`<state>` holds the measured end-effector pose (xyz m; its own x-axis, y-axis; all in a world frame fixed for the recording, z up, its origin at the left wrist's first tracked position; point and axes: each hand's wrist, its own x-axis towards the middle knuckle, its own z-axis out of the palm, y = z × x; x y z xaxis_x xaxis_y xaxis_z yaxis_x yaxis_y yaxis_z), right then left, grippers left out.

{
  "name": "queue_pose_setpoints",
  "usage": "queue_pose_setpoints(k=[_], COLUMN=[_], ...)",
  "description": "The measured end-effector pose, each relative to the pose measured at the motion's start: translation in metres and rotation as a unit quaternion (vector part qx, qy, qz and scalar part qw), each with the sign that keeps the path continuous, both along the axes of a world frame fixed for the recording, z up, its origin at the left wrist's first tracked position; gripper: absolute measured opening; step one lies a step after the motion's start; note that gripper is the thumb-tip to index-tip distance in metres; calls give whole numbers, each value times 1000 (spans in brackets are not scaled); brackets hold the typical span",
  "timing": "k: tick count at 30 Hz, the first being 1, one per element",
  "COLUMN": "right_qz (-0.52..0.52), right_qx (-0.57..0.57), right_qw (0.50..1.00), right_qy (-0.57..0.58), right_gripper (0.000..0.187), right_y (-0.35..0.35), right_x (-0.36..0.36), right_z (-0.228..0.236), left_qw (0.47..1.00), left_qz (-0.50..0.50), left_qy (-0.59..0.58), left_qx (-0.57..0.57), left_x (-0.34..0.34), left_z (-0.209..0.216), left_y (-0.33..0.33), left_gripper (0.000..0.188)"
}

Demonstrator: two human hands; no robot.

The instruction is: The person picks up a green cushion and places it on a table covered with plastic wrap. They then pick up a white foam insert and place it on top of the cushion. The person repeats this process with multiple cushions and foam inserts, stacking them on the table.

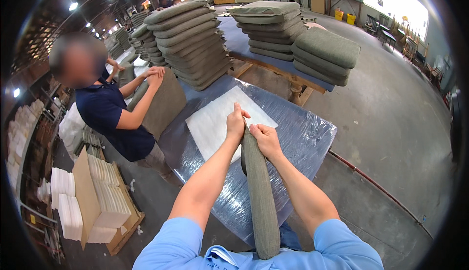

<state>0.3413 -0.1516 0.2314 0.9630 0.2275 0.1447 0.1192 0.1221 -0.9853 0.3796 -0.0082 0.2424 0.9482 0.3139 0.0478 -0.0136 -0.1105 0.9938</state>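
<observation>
A grey-green fabric cushion [260, 201] stands on edge against my body, its far end held up over the table. My left hand [237, 124] grips the far end from the left, the forefinger stretched forward. From the right, my right hand [264, 139] pinches the same end, its fingers curled on the fabric. Beneath my hands, a square white padding sheet [210, 123] lies flat on the plastic-wrapped table [312, 135]. Part of that sheet is hidden by my hands and the cushion.
Tall stacks of similar cushions [190, 45] rise at the table's far left; more cushions [325, 57] sit on a blue table beyond. At left, a co-worker in a dark shirt [110, 111] handles a cushion. White foam pads [110, 196] stand on a pallet. A red pipe [356, 170] crosses the floor at right.
</observation>
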Motion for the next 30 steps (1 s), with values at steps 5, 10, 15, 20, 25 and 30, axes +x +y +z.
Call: queue_pose_setpoints(k=[5,10,15,20,25,30], right_qz=[-144,-116,-28,-115,-148,-169], right_qx=[-49,-33,-33,-126,-211,-215], right_qw=[984,992,999,980,950,946], right_qy=[-88,-46,5,-107,-178,-173], right_gripper=[36,43,61,64,59,57], right_y=[-14,-12,18,19,29,19], right_x=[16,38,39,55,50,63], right_z=[-5,-1,1,24,24,20], left_qw=[969,984,985,984,981,978], left_qz=[-160,-158,-117,-74,-72,-71], left_qy=[93,58,-53,-18,44,37], left_qx=[-162,-58,118,160,176,194], left_x=[-34,-62,-78,-87,-95,-92], left_z=[16,27,11,20,22,27], left_y=[-11,-3,1,-35,-33,-44], left_gripper=[84,75,42,56,51,49])
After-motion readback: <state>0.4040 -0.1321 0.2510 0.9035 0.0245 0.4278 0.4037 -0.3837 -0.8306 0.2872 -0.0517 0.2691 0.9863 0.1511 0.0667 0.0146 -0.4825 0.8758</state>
